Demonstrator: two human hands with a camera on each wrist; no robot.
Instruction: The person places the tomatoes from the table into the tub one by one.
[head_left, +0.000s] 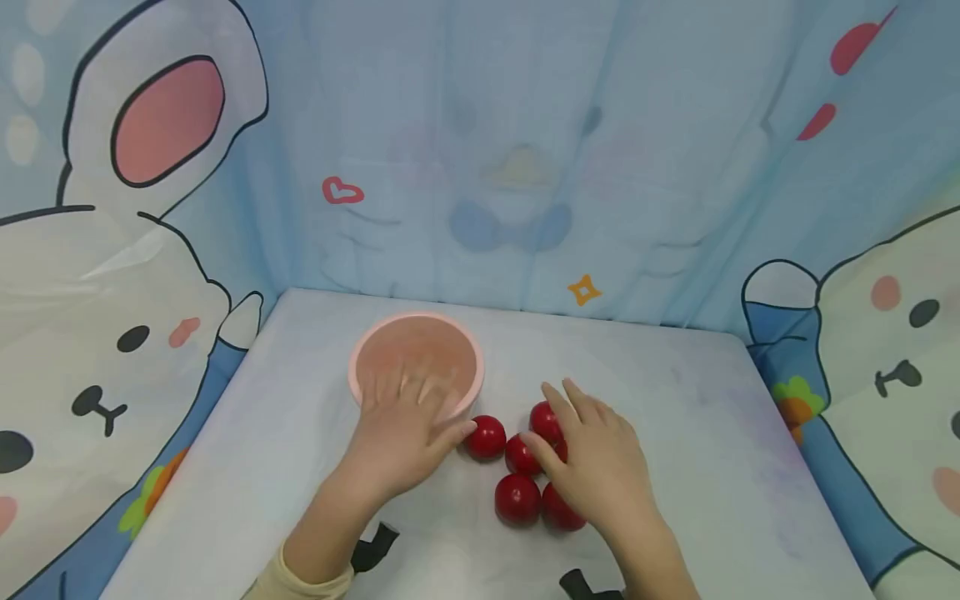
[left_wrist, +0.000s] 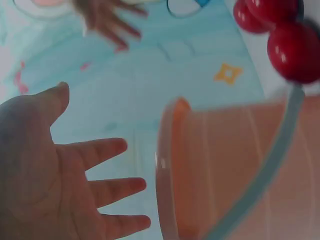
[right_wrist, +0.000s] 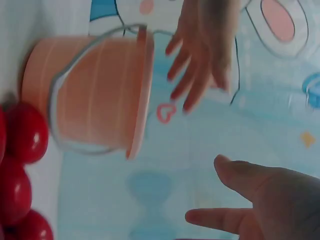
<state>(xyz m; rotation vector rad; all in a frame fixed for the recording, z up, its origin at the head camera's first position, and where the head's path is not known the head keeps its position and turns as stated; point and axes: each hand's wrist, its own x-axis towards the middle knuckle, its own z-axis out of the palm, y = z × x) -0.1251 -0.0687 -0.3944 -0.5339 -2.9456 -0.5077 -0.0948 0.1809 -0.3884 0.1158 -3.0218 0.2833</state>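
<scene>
A pink bucket (head_left: 418, 321) stands upright at the back left of the table, its grey handle (right_wrist: 62, 100) hanging down the side. Over its near rim my left hand (head_left: 396, 440) is spread, fingers straight and holding nothing. Several shiny red balls (head_left: 517, 500), possibly apples, are grouped to the right of the bucket. My right hand (head_left: 606, 458) hovers above the right side of that group with its fingers extended, partly hiding some balls. In the right wrist view, the left hand (right_wrist: 202, 50) appears beyond the bucket's rim, apart from it.
The white table (head_left: 675, 400) runs back to a light blue curtain (head_left: 525, 125) with cartoon prints. Printed cloth also hangs at the left and right sides. Black pieces (head_left: 377, 546) show near each wrist.
</scene>
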